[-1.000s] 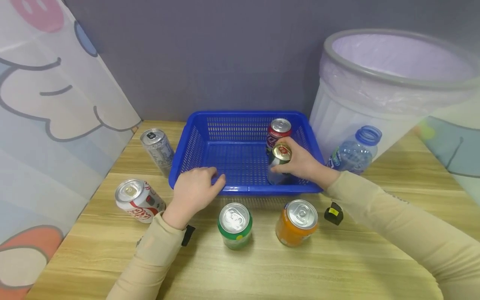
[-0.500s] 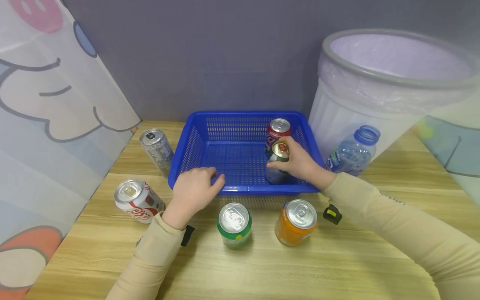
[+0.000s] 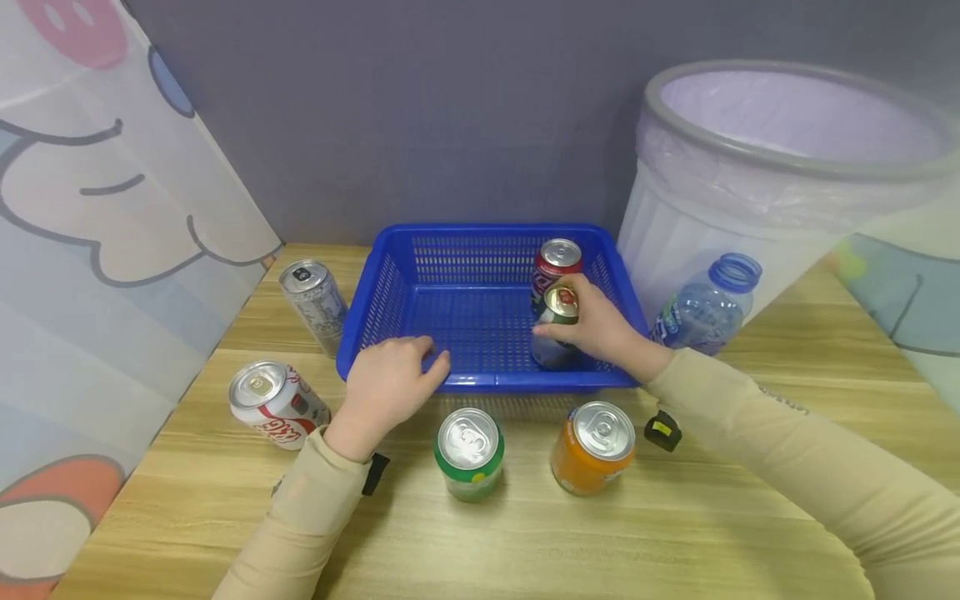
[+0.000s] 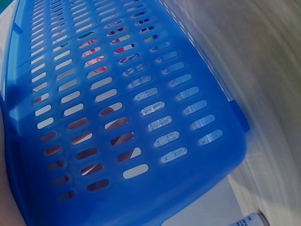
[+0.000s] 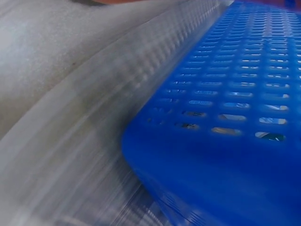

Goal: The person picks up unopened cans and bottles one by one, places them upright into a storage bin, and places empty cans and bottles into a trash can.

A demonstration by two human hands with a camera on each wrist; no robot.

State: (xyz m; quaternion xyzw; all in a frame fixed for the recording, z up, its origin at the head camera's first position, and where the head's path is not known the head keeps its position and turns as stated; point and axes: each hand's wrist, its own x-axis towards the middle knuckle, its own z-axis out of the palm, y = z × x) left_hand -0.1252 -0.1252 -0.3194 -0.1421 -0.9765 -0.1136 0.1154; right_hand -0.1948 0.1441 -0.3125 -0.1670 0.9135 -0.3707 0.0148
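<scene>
My right hand (image 3: 600,329) reaches into the right side of the blue plastic basket (image 3: 495,382). Its thumb and fingers grip a beverage can (image 3: 562,302) with a gold top and a dark green and silver body, standing upright. Just behind that can, a red soda can (image 3: 558,258) stands in the basket. My left hand (image 3: 390,379) rests over the basket's front left rim, fingers relaxed and holding no can. The left wrist view shows the basket's slotted wall (image 4: 131,113) with the edge of a hand at the left. In the right wrist view the slotted wall (image 5: 225,136) fills the right side.
A green can (image 3: 470,454) and an orange can (image 3: 594,450) stand before the basket. To its left are a white Coca-Cola can (image 3: 279,404) and a silver can (image 3: 315,304). A clear plastic bottle (image 3: 705,308) and a lined white bin (image 3: 697,208) stand at the right.
The gripped can and my right hand have shifted very slightly left since a second ago. My left hand stays in place on the rim.
</scene>
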